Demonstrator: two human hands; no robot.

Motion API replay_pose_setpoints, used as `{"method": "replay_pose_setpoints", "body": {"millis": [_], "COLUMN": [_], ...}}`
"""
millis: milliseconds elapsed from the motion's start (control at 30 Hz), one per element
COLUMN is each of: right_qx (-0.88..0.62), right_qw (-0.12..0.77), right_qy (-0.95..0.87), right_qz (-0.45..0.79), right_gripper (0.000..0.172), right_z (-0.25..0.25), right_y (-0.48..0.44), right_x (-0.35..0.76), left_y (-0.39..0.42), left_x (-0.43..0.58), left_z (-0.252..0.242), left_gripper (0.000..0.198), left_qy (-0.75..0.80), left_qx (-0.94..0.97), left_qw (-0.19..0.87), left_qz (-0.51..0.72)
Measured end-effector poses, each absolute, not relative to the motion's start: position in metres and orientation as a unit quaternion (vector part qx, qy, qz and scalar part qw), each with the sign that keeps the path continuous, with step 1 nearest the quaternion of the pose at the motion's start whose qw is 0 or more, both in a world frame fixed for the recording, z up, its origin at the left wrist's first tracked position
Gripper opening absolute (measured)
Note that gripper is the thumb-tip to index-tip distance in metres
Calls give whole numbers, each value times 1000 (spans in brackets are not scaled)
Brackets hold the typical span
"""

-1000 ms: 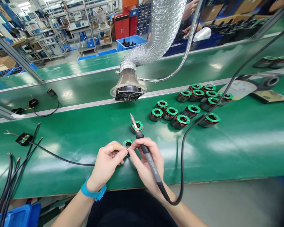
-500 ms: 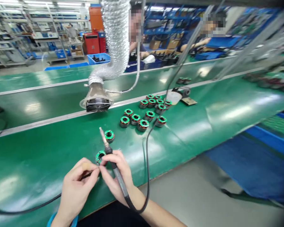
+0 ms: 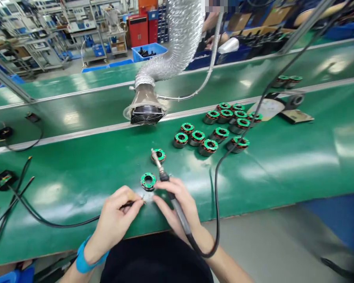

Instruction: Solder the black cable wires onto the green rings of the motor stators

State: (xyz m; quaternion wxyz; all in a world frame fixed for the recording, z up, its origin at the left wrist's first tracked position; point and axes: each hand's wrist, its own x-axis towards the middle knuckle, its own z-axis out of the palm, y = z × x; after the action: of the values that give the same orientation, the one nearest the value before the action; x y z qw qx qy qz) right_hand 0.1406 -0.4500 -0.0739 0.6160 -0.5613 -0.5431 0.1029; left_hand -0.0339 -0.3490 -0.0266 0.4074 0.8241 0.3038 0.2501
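left hand pinches black wire | right hand grips soldering iron | stator now sits apart

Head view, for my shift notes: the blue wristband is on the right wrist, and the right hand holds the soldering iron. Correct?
No: the head view shows the blue wristband on the left wrist, not the right. The right hand does hold the soldering iron.
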Motion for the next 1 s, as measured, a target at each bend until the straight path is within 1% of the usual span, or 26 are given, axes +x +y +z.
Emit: {"method": "replay_pose_setpoints", "body": {"millis": [100, 200, 333, 400, 467, 500, 600, 667, 733, 800, 867, 900, 1000], "right_qx": [-582, -609, -690, -703, -679, -653, -565, -562, -602, -623, -606, -589, -536], "right_qw": [592, 561, 497, 479, 494, 507, 530, 521, 513, 518, 534, 539, 550], "right_qy": [-547, -547, -525, -526, -542, -558, -610, -620, -597, -574, -574, -583, -609], "right_qz": [103, 119, 46, 19, 40, 71, 167, 169, 132, 118, 135, 152, 200], "right_gripper": [48, 54, 55, 49, 41, 40, 46, 52, 56, 53, 42, 40, 45], "right_z": [-81, -84, -82, -80, -78, -78, -78, -79, -80, -81, -82, -82, -82], "right_y": [-440, -429, -418, -415, -414, -415, -419, -422, -424, -425, -425, -424, -424], "right_x": [146, 141, 127, 123, 125, 127, 136, 140, 140, 138, 137, 138, 142], "left_y": [-347, -344, -340, -339, -338, -338, -338, -339, -341, -343, -344, -343, -342], "left_x": [-34, -31, -27, -28, -29, -30, -32, -32, -30, -29, -28, -27, -26], "left_z": [-33, -35, -36, -36, -37, -38, -38, -38, -38, -39, -40, -41, -42], "left_gripper": [14, 10, 8, 8, 8, 8, 8, 7, 7, 7, 8, 7, 7], "left_qy": [349, 363, 367, 370, 375, 378, 375, 367, 359, 351, 341, 336, 322], "left_qx": [790, 780, 779, 777, 775, 773, 769, 767, 769, 776, 785, 790, 803], "left_qw": [391, 373, 356, 358, 360, 361, 371, 384, 395, 397, 392, 391, 394], "left_qz": [317, 348, 365, 363, 360, 359, 362, 359, 351, 343, 336, 332, 311]}}
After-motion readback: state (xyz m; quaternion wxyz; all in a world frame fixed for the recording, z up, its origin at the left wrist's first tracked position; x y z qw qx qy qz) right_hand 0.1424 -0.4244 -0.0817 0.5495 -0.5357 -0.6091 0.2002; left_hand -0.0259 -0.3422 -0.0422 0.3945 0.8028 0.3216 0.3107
